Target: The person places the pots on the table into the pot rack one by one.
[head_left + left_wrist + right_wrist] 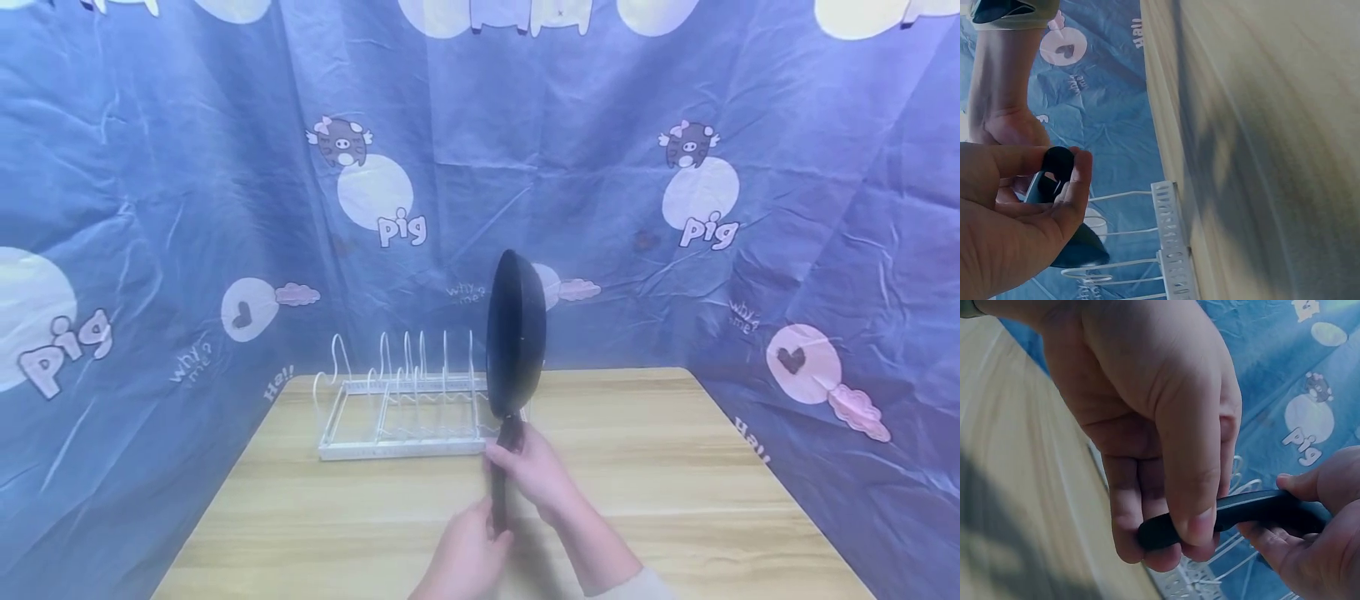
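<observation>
A black frying pan [517,333] is held upright above the table, tilted on edge so that its inside faces left. Its long black handle [498,496] points down toward me. My right hand [536,471] grips the handle just below the pan. Lower down, around the handle's end, my left hand [468,546] pinches with thumb and fingers. In the left wrist view the hole in the handle's end [1057,156] shows between the fingers of my left hand [1016,231]. Both hands also show on the handle [1247,506] in the right wrist view.
A white wire rack [405,446] with upright loops stands left of the pan on the light wooden table [637,475]. The pan overlaps the rack's right end in the head view. A blue patterned cloth [487,167] hangs behind the table and along both sides.
</observation>
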Motion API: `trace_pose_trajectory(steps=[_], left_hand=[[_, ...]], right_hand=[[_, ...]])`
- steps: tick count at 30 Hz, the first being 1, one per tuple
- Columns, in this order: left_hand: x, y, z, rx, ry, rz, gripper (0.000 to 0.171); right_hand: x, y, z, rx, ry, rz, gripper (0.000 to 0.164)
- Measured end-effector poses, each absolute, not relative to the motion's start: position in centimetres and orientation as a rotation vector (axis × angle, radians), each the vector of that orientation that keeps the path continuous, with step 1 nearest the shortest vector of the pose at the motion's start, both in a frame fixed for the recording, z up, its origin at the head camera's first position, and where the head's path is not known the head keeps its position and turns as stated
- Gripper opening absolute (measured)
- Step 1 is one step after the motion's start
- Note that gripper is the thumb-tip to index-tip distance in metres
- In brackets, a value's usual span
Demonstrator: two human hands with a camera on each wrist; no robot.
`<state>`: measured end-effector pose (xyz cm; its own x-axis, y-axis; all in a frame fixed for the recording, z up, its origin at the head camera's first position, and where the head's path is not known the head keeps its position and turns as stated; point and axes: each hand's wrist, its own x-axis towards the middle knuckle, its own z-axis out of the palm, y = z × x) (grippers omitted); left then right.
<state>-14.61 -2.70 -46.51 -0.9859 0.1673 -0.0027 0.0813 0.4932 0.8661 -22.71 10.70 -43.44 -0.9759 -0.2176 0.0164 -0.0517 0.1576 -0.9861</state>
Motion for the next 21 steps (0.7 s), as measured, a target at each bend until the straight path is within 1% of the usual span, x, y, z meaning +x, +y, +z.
trace_pose_trajectory(steps=[2,4,6,11,18,21], left_hand=[[-14.6,-2.9,-46.8,0.194,2.610,1.532,0.045],[-14.6,-3.1,-47.2,0.198,2.603,1.532,0.036],[-14.7,-3.3,-47.5,0.218,2.599,1.535,0.032],[-15.0,-3.6,-48.2,0.252,2.580,1.542,0.032],[-15.6,-3.9,-49.0,0.255,2.556,1.524,0.024],[-15.8,-4.0,-49.2,0.258,2.552,1.514,0.023]], right_hand=[[-22.9,10.6,-44.0,-0.283,2.250,-1.937,0.032],[-23.1,10.5,-44.6,-0.288,2.230,-1.928,0.030],[-23.2,10.4,-45.0,-0.294,2.215,-1.926,0.031],[-23.6,10.3,-46.1,-0.285,2.187,-1.925,0.035],[-24.2,10.3,-47.3,-0.271,2.153,-1.915,0.032],[-24.4,10.2,-47.5,-0.269,2.141,-1.920,0.034]])
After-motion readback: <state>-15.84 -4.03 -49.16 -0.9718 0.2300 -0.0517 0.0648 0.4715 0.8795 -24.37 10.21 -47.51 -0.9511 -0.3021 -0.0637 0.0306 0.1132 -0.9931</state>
